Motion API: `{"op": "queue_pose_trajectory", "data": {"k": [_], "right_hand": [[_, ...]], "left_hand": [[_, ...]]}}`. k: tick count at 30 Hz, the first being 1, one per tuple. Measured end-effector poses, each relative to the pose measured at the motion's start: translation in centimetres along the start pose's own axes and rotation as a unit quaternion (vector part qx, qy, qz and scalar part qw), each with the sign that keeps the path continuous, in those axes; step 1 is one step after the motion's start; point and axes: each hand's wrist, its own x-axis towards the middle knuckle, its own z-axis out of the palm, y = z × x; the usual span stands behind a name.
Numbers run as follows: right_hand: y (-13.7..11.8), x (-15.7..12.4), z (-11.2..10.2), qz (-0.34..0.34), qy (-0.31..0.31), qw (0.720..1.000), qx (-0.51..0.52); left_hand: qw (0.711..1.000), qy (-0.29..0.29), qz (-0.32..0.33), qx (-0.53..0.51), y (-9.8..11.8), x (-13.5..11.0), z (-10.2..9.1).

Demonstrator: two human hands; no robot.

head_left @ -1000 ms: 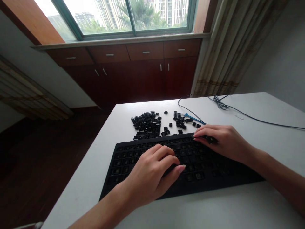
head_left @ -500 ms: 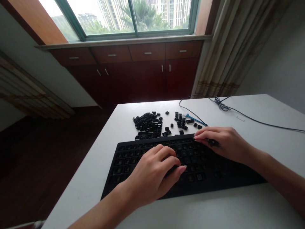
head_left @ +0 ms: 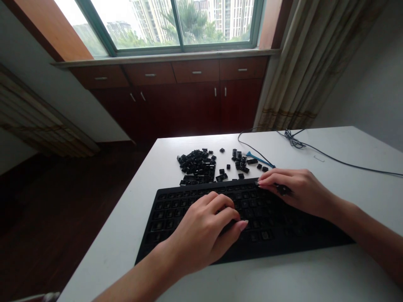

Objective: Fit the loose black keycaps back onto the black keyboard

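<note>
Presses left hand [head_left: 201, 230], loosely curled and gripping nothing, onto keyboard [head_left: 283, 239] near table's [head_left: 315, 277] front edge. Pinches small dark piece [head_left: 283, 190], likely a keycap, in right hand [head_left: 296, 191] at keyboard's far rim. Best to keep it pinned and work squarely, clear of loose keycaps [head_left: 197, 165] behind.

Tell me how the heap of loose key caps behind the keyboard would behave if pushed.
The key caps look small and light, so they would probably slide easily on the smooth white table. Piled loosely, they would likely scatter rather than move together.
</note>
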Motion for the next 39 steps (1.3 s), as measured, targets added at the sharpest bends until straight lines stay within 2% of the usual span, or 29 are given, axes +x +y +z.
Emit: {"op": "queue_pose_trajectory", "data": {"k": [7,14,21,23,25,27,28,30,32,33,35,37,39], "right_hand": [[-0.2,0.2,-0.1,0.004,-0.011,1.0,-0.005],[-0.6,0.2,0.1,-0.001,0.011,1.0,-0.01],[-0.4,0.4,-0.2,0.005,-0.012,1.0,0.001],[-0.4,0.3,-0.5,0.018,0.007,1.0,0.005],[-0.7,0.4,-0.9,0.043,0.071,0.996,0.023],[-1.4,0.9,-1.4,0.083,0.167,0.979,0.087],[-1.8,1.4,-1.7,0.107,0.216,0.959,0.147],[-2.8,2.9,-2.2,0.154,0.282,0.896,0.307],[-3.9,4.7,-2.7,0.179,0.288,0.823,0.456],[-4.5,5.5,-2.9,0.18,0.279,0.801,0.497],[-5.5,6.8,-3.1,0.158,0.274,0.787,0.53],[-6.0,7.4,-2.7,0.121,0.287,0.787,0.532],[-5.9,7.3,-1.3,0.104,0.281,0.794,0.529]], "left_hand": [[1.0,-0.004,-0.002,-0.001,0.1,0.0,-0.1],[1.0,0.004,0.0,0.003,0.2,-0.1,0.0],[1.0,0.001,-0.003,0.003,0.1,0.0,0.0],[1.0,0.001,-0.004,0.004,0.1,0.0,0.0],[1.0,0.002,-0.006,0.004,0.1,-0.1,0.0],[1.0,0.003,-0.006,0.003,0.1,-0.1,0.0],[1.0,0.003,-0.006,0.002,0.1,-0.1,0.0],[1.0,0.003,-0.005,0.002,0.0,-0.1,0.1],[1.0,0.004,-0.006,0.002,0.0,-0.1,0.1],[1.0,0.005,-0.006,0.003,0.0,-0.1,0.1],[1.0,0.008,-0.005,0.006,0.1,0.0,0.0],[1.0,0.007,-0.002,0.008,0.2,0.0,0.0],[1.0,0.006,0.001,0.009,0.2,0.1,-0.1]]}}
